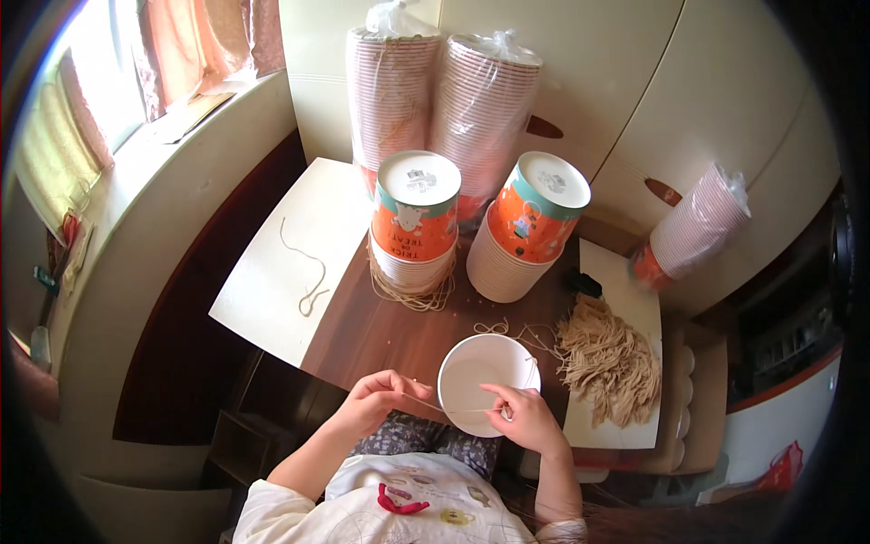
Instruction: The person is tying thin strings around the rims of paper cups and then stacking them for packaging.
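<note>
Far left, a loose bit of string [306,272] lies curled on a flat white board [272,272]. Next to it is a smooth brown wood table [381,331]. The left hand [373,399] is closed, with its fingertips pinching one end of a thin pale string [444,407]. The string runs tight across the near rim of a round white paper cup [485,381], which sits at the table's front edge between the two hands. The right hand [524,419] is curled over the cup's rim and pinches the other end of the string. Behind the cup stand two stacks of orange paper cups [417,218], upside down, with white bottoms. Further back are tall stacks of cups in clear plastic bags [444,91]. To the right, a fuzzy heap of tan strings [609,358] lies on another white board [625,290]
</note>
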